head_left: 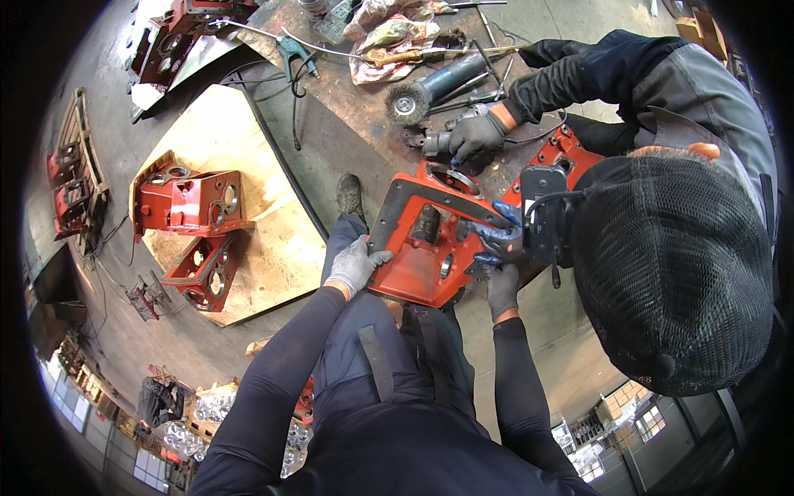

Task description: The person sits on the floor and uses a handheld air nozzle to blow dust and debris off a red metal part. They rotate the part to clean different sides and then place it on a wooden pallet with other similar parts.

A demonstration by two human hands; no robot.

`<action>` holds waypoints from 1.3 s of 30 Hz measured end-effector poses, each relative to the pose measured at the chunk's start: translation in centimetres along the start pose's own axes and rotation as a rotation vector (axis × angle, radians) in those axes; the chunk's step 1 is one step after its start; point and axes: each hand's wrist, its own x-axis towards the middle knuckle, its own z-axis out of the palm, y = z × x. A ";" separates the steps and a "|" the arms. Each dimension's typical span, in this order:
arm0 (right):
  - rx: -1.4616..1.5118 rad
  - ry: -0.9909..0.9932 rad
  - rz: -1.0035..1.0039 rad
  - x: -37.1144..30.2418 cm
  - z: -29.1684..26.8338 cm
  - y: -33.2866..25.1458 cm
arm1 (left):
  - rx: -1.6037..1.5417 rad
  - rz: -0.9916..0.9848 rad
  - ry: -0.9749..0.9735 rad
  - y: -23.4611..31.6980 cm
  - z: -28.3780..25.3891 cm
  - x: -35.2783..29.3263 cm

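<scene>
A red metal housing (413,269) with round bores and a dark flat rim is held in front of my body. My left hand (354,266), in a grey glove, grips its left edge with the thumb on top. My right hand (502,289), also gloved in grey, is closed at the housing's lower right corner, its fingertips partly hidden. Just above it, a co-worker's blue-gloved hand (498,236) reaches onto the same housing. The co-worker's other hand (478,139), dark-gloved, rests on a grey power tool (432,144) on the bench.
The bench (364,99) carries an angle grinder with a wire brush (422,97), rags (397,41) and a green air gun (296,58). Another red housing (562,153) lies near the co-worker (674,273). More red housings (186,207) sit on a wooden board (273,248) at left.
</scene>
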 end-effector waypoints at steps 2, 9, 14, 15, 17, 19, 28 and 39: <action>0.009 -0.007 -0.002 0.0 0.1 -0.2 | 0.001 -0.002 0.004 0.0 0.0 0.0; -0.002 0.039 -0.074 0.9 -0.4 2.2 | -0.010 0.010 0.000 0.2 0.0 -0.1; 0.035 0.006 -0.096 0.5 0.2 0.7 | -0.002 0.014 0.027 -0.1 0.2 -0.1; 0.040 0.010 -0.102 0.2 0.5 0.0 | 0.001 0.020 0.031 -0.2 0.3 0.0; 0.034 0.014 -0.094 0.1 0.6 -0.5 | 0.002 0.028 0.037 -0.6 0.6 0.1; 0.013 0.019 -0.064 0.1 0.2 0.0 | 0.000 0.037 0.038 -0.5 0.6 0.1; -0.059 0.070 -0.121 0.6 -0.2 1.9 | 0.021 0.051 0.052 -0.2 0.4 -0.1; -0.011 0.027 -0.125 0.2 0.6 -0.4 | 0.000 -0.013 -0.026 0.4 -0.3 -0.2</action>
